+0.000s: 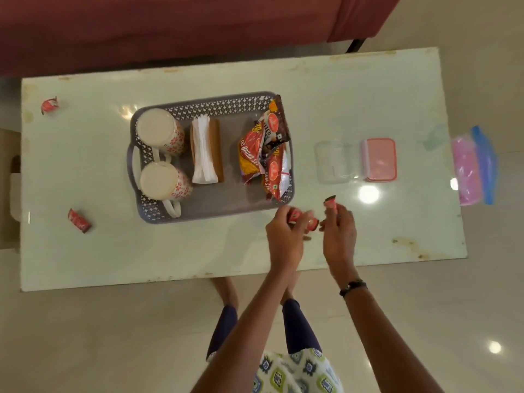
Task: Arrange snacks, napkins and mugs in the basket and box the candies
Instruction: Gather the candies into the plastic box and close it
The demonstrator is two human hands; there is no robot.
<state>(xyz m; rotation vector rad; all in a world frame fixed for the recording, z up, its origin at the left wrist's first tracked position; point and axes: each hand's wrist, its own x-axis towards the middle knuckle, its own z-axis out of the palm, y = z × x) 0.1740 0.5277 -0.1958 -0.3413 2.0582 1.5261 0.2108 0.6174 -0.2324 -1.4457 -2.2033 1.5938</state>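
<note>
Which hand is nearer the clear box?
The right hand, just below the clear box and holding candies. The left hand, also holding candies, sits farther left, by the basket corner.

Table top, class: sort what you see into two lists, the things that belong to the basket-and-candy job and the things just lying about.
Part of the job:
basket
two mugs
napkins
snack packets
clear box
pink lid
loose candies
candies held in the left hand and right hand

Just lying about:
plastic zip bag
red sofa
</note>
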